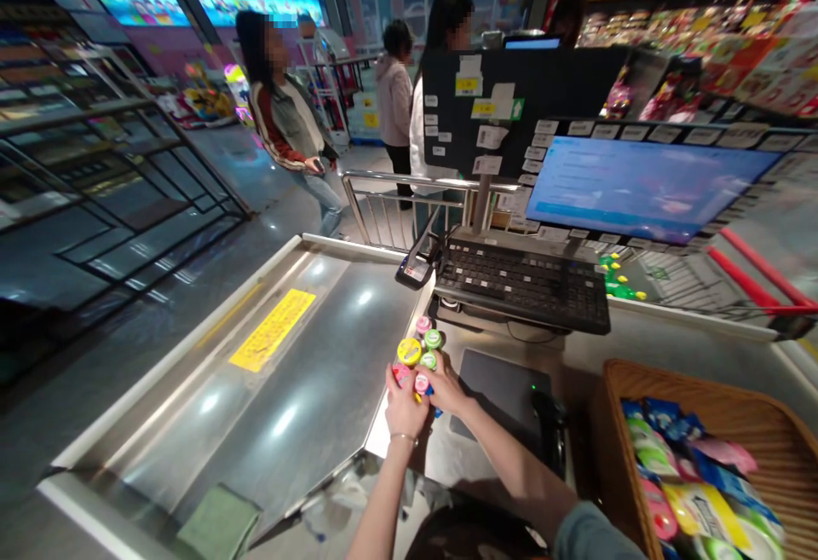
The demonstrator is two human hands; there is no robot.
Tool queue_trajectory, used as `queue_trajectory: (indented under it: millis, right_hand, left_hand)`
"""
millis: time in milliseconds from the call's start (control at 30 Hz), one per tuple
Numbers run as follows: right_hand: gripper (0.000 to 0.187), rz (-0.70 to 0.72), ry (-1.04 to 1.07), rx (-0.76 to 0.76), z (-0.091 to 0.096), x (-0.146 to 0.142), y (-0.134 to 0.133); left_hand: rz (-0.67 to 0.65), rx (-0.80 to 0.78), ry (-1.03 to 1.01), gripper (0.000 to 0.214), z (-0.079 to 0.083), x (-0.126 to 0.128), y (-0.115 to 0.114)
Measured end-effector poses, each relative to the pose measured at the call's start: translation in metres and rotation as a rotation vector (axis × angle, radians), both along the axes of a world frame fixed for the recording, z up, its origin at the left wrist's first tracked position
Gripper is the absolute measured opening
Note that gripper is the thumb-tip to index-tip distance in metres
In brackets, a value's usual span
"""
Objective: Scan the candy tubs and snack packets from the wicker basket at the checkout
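Observation:
Several small round-lidded containers stand bunched on the counter's inner edge, among them a yellow-lidded container (409, 350), a green-lidded container (433, 338) and a pink-lidded container (423, 325). My left hand (407, 413) closes on the near left side of the bunch, its fingers at another pink-lidded container (400, 374). From the right, my right hand (449, 387) curls round the bunch, beside a second green-lidded container (428, 360) and a pale pink-lidded container (422, 383). Blue and yellow bits show beneath the hands. The fingers hide the lower parts of the containers.
A metal checkout counter (319, 355) with a yellow label stretches left. Ahead are a keyboard (524, 279), a payment terminal (418, 266) and a monitor (645, 185). A handheld scanner (548, 432) and a wicker basket (716, 381) of packets lie right. Several people stand beyond.

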State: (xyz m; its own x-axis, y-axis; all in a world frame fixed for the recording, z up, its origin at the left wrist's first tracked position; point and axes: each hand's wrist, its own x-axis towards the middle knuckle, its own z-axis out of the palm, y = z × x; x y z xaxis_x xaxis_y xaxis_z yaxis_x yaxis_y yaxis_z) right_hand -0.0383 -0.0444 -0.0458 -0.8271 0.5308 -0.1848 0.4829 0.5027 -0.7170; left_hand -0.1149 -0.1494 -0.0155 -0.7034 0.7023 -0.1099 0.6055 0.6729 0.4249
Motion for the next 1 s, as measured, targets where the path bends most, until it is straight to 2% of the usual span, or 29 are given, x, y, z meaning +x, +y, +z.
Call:
queue_trajectory:
  millis: [133,233,333,467,633,767,867,1000]
  right_hand:
    - [0.067,0.005,0.025,0.004,0.010,0.011,-0.007]
    - [0.066,-0.008,0.059,0.015,0.027,0.028,-0.007]
    - [0.059,-0.087,0.132,0.068,0.055,0.054,-0.001]
    - [0.054,-0.305,0.184,0.167,0.099,0.107,0.018]
    - [0.060,-0.573,0.209,0.295,0.148,0.201,0.040]
    - [0.063,-0.805,0.198,0.385,0.174,0.281,0.042]
    - [0.063,-0.969,0.155,0.419,0.178,0.335,0.038]
    - [0.066,-1.119,0.062,0.367,0.160,0.393,0.030]
  left_hand:
    - [-0.013,0.018,0.027,0.051,0.005,0.008,-0.005]
    - [-0.031,0.060,0.057,0.049,0.019,0.020,-0.005]
    - [-0.085,0.108,0.082,0.048,0.044,0.039,0.008]
    - [-0.267,0.205,0.084,0.051,0.083,0.076,0.044]
    - [-0.570,0.381,0.105,0.054,0.123,0.150,0.097]
    - [-0.802,0.454,0.089,0.056,0.143,0.223,0.131]
    - [-0.986,0.472,0.036,0.057,0.149,0.277,0.150]
    - [-1.167,0.392,-0.037,0.058,0.138,0.336,0.163]
